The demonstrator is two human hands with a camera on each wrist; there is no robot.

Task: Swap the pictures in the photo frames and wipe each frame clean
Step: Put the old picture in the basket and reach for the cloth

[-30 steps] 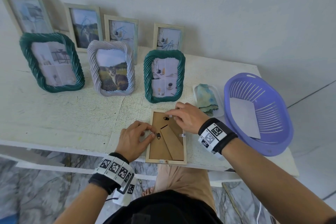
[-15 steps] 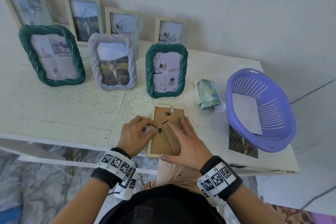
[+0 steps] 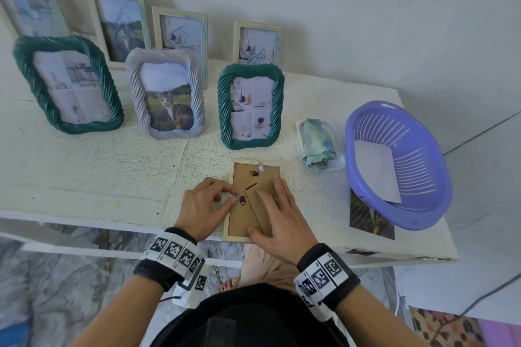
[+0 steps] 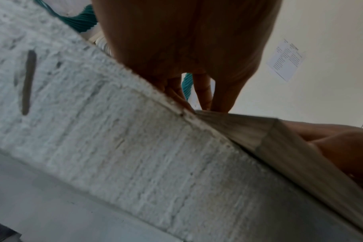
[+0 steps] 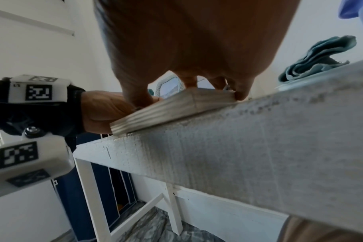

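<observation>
A pale wooden photo frame (image 3: pixel 255 201) lies face down at the front edge of the white painted table (image 3: pixel 84 177), left hand (image 3: pixel 201 207) on its left side, right hand (image 3: pixel 279 218) flat on its backing. Behind it stands a green rope-rimmed frame (image 3: pixel 251 105). Right of that, a blue-green cloth (image 3: pixel 317 144) in a clear plastic tray (image 3: pixel 339 162), then a purple slotted plastic basket (image 3: pixel 400 162), with a loose dark photo print (image 3: pixel 370 218) partly under the basket.

No legible txt; wall sheet (image 4: pixel 286 59) too blurry.
</observation>
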